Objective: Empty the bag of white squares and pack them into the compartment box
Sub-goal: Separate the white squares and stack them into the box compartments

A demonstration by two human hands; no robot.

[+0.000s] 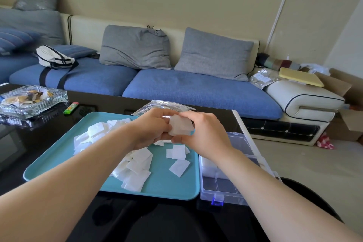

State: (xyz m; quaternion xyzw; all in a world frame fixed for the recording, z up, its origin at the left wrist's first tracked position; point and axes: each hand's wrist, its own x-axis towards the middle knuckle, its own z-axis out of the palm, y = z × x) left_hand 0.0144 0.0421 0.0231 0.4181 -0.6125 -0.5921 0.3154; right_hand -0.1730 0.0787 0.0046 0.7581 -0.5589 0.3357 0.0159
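Above the tray (59, 155), left hand (149, 129) and right hand (206, 135) pinch one thin stack of squares (180, 126), seemingly light, floppy, slippery; best gripped by its edges.

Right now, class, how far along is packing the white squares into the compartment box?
Done: the bag lies flat behind the tray, loose squares are spilled across the tray, and one section of the compartment box seems to hold white ones. In hand: the left grip and right grip pinch a small stack above the tray. Left: many loose squares to gather; the nearest sections look empty.
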